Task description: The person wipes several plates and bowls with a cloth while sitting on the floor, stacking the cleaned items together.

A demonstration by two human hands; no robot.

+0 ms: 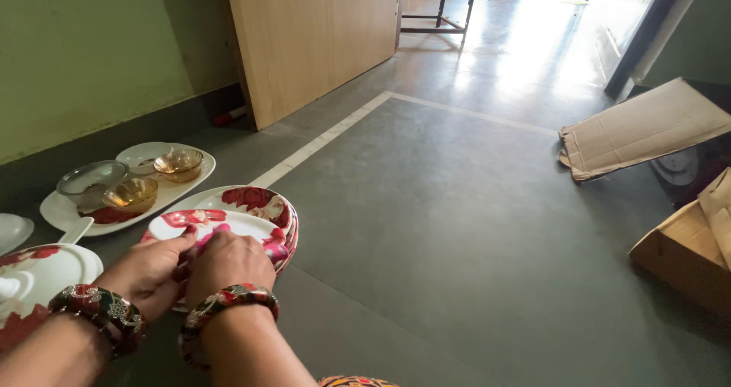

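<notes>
Head view: the stack of floral plates (255, 204) on the floor (457, 227) is pressed at its near rim by the left hand (148, 269) and the right hand (228, 263), each grip closed on the top plate's edge.

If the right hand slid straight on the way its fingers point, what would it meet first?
Probably the far rim of the floral plate stack that the right hand rests on, then bare grey floor; depth is unclear.
</notes>
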